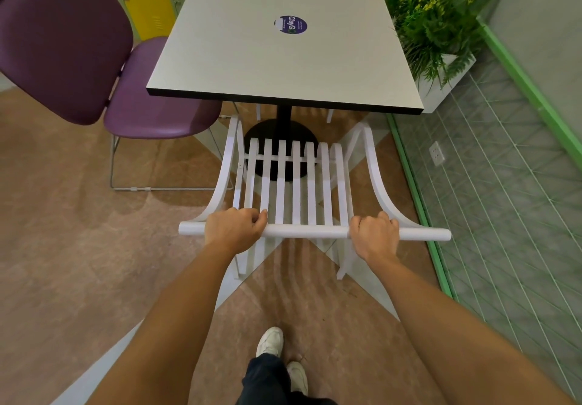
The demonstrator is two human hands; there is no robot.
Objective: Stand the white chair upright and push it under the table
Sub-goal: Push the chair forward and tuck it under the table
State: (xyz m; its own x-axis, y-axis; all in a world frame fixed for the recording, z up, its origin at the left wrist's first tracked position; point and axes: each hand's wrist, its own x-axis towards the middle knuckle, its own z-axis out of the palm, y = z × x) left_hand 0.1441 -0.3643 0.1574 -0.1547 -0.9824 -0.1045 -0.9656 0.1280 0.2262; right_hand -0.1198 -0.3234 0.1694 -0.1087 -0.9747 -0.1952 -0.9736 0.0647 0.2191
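White chair (296,184) standing upright on the floor, its slatted seat facing the table (283,42), front edge just beside the black pedestal base (280,140); left hand (234,231) and right hand (374,234), well apart, each clamped around the round top rail (308,231); purple chair (94,58) at left.

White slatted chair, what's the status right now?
Left hand, right hand gripping top rail. White slatted wooden chair upright, front near table. Black pedestal base ahead.
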